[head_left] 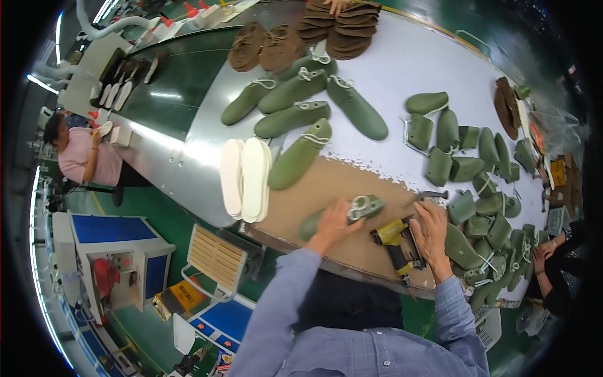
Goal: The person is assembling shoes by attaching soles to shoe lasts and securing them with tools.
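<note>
My left hand (pixel 335 221) lies on a green shoe last (pixel 370 206) with a white insole piece on it, gripping it on the brown board (pixel 326 179) at the table's near edge. To the right of it, my right hand (pixel 433 235) rests beside a yellow and black staple gun (pixel 392 237), touching its right side; whether it grips the gun I cannot tell. Both forearms wear blue sleeves.
White insoles (pixel 246 178) are stacked left of the board. Several green lasts (pixel 295 94) lie across the white table, with a heap of last parts (pixel 483 182) at right and brown soles (pixel 342 25) at the far end. One person sits at left (pixel 85 157), another's hands (pixel 543 251) at right.
</note>
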### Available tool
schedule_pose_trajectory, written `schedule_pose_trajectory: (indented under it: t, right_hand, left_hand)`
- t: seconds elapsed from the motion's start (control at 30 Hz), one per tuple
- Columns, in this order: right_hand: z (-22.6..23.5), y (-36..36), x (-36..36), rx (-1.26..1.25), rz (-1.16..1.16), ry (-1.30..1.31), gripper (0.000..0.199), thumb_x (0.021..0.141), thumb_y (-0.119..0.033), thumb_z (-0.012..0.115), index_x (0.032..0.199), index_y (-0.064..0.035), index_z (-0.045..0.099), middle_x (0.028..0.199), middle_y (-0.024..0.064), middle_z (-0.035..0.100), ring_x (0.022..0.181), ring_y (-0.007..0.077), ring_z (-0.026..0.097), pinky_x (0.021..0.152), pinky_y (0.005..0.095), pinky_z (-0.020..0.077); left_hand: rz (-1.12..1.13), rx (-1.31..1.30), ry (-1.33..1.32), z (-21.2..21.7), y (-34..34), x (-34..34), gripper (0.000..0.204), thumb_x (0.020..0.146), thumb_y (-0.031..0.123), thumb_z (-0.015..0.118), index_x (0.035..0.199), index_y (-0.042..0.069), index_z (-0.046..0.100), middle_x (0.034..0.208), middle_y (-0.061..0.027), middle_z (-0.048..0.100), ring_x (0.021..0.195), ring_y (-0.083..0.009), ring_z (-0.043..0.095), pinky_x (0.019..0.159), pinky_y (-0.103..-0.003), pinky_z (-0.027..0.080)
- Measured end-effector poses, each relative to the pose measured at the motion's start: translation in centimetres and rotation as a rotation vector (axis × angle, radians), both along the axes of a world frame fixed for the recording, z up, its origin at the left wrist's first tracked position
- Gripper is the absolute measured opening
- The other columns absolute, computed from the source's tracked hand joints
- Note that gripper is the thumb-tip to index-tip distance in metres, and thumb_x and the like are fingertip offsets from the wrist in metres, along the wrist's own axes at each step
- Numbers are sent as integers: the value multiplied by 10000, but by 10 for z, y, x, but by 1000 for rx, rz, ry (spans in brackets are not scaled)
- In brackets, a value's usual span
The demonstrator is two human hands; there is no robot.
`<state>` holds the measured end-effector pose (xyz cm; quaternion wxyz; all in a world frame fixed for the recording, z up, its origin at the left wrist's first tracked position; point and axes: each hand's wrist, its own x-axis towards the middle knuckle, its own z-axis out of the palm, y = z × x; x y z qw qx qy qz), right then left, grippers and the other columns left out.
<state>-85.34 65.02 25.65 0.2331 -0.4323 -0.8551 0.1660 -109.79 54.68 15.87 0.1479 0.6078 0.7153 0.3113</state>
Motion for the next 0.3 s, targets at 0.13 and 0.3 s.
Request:
schedule_pose_trajectory:
  t: [0.13, 0.3]
  right_hand:
    - [-20, 18, -57, -43, 351, -79, 423, 853, -250, 675, 1251, -131, 596, 1171, 106, 579, 1090, 306, 518, 1014, 479, 344]
    - [-47, 36, -46, -92, 422, -460, 660, 808, -354, 710, 1399, -205, 455, 1215, 110, 562, 1170, 301, 499, 1069, 545, 287]
  left_hand:
    - [-160, 48, -306, 43, 50, 6, 230, 892, 266, 614, 990, 59, 593, 990, -159, 602, 953, -338, 600, 804, -427, 493]
    - [421, 314, 40, 63, 19, -145, 267, 853, 218, 675, 1093, 105, 643, 1166, -182, 621, 1198, -328, 549, 1036, -479, 389]
